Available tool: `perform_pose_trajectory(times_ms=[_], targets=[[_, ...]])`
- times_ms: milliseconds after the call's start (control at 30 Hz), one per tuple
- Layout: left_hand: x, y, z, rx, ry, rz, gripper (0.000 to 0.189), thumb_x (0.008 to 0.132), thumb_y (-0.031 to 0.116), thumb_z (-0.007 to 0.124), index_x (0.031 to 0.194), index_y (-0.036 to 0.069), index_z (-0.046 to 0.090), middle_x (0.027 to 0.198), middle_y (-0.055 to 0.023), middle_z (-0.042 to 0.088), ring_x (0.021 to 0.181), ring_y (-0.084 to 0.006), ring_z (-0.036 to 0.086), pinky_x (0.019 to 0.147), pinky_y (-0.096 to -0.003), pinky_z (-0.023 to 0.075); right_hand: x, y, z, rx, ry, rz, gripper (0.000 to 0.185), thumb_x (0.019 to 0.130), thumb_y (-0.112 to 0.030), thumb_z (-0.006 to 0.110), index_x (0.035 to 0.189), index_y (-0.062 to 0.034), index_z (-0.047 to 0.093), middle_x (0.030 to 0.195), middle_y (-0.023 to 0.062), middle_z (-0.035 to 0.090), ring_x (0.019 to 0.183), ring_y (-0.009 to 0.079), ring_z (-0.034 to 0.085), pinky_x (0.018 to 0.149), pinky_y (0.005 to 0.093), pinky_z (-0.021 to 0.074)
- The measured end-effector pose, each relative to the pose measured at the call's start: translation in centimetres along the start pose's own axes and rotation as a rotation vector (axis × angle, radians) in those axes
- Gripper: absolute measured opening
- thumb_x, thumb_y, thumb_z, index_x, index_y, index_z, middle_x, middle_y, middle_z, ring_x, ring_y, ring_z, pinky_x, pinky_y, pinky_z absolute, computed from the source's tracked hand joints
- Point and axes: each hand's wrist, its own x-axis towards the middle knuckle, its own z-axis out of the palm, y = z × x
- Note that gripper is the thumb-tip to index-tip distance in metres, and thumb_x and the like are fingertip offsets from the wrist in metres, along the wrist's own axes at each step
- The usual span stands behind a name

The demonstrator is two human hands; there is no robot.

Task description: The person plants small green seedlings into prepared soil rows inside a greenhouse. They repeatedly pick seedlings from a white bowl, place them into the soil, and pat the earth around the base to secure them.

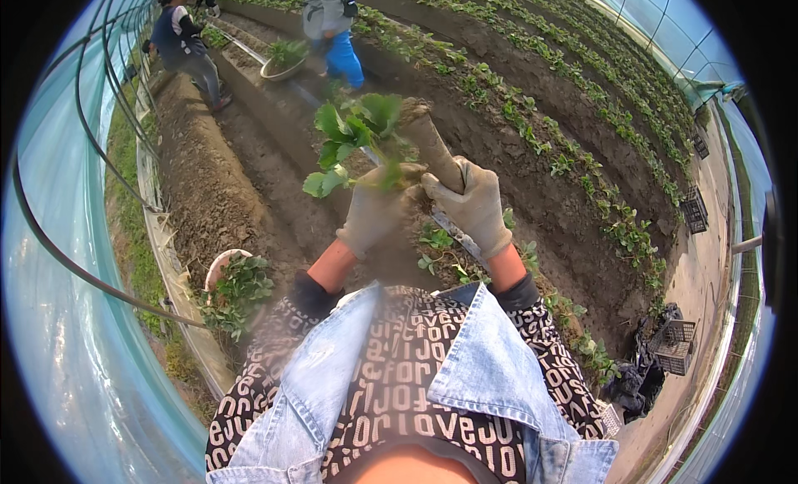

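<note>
Both my hands, in soiled light work gloves, are close together in front of my chest. My left hand (380,203) is closed on the stems of a leafy strawberry seedling (355,131), whose leaves spread up and to the left. In my right hand (475,200) is the end of a thick, soil-coated tool or handle (433,144), which slants up and to the left; its exact kind I cannot tell. The two hands nearly touch. The roots of the plant are blurred and partly hidden by the gloves.
Ridged soil beds (598,135) carry rows of strawberry plants. A tub of seedlings (224,266) stands at the lower left, a basin of plants (283,69) further ahead. Two people (181,41) (330,22) are beyond. Plastic crates (674,347) line the right path; greenhouse hoops (81,103) curve at left.
</note>
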Motion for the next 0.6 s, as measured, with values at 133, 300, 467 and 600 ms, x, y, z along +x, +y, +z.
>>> perform_pose_trajectory(times_ms=[133,300,467,600], targets=[[-0.4,1.5,-0.4,-0.124,-0.042,-0.126,0.029,0.088,-0.003,0.064,0.116,-0.001,0.067,0.103,-0.0091,0.072,0.09,-0.0127,0.065,0.08,-0.0285,0.0528,-0.2,-1.2,0.1,0.094,-0.057,0.0,0.02,0.083,-0.014,0.079,0.084,0.0003,0.066,0.069,-0.0035,0.059,0.066,0.0022,0.048,0.058,0.0235,0.0442],[-1.1,0.6,-1.0,-0.013,-0.034,-0.154,0.03,0.086,0.0,0.065,0.116,-0.001,0.066,0.098,-0.0104,0.071,0.088,-0.0149,0.065,0.08,-0.03,0.0534,-0.2,0.1,0.9,0.115,-0.149,0.013,0.026,0.082,-0.016,0.077,0.099,0.0013,0.071,0.072,0.0016,0.068,0.064,0.0057,0.061,0.059,0.026,0.0505],[-1.9,-3.5,-1.5,-0.002,-0.127,-0.193,0.028,0.091,0.003,0.07,0.117,-0.001,0.06,0.105,-0.0055,0.069,0.097,-0.01,0.063,0.083,-0.026,0.0538,-0.1,0.7,0.1,-0.112,-0.166,-0.053,0.025,0.081,-0.02,0.076,0.097,-0.0018,0.072,0.076,0.0134,0.071,0.068,0.0183,0.07,0.064,0.0318,0.0529],[-2.0,-6.4,-1.6,0.227,-0.123,-0.217,0.025,0.09,0.007,0.072,0.112,-0.001,0.064,0.107,-0.0091,0.07,0.097,-0.0122,0.065,0.083,-0.0281,0.0542,-0.3,0.9,-0.6,-0.174,-0.188,-0.126,0.026,0.079,-0.021,0.077,0.098,-0.0035,0.073,0.08,0.0145,0.071,0.071,0.0216,0.07,0.067,0.0337,0.0532]])
